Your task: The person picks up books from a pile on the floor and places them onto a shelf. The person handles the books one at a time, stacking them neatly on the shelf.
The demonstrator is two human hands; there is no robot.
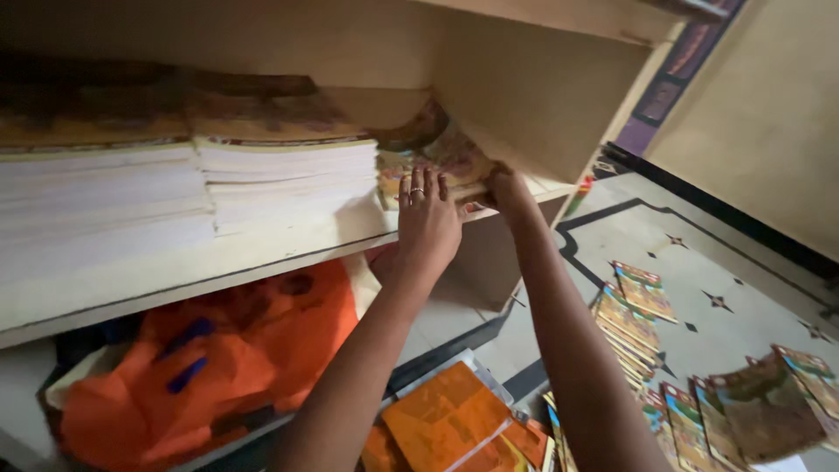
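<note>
Two hands up at the shelf (262, 253), both on the same short stack of colourful booklets (446, 162) in its right-hand corner, hard against the side panel. Left hand (426, 223), ring on one finger, laid flat over the front edge of that stack with fingers spread; no pinch. Right hand (505, 188) tucked under the stack's right end; grip hidden there, so cannot tell whether closed or open.

Judged well along but unfinished: two tall stacks of white-edged books (288, 179) already squared up on the shelf to the left, third stack low and only now being settled. Plenty left down on the patterned floor (699, 253): one fanned row of matching booklets (634, 319) near the right forearm, a second loose spread (752, 406) further right, too overlapped to count singly, perhaps a dozen or more altogether.

Three stacks on the shelf in all. One orange bag (218, 358) with blue marks on the lower shelf. Roughly three orange-covered books (446, 419) lying below, between the forearms.
</note>
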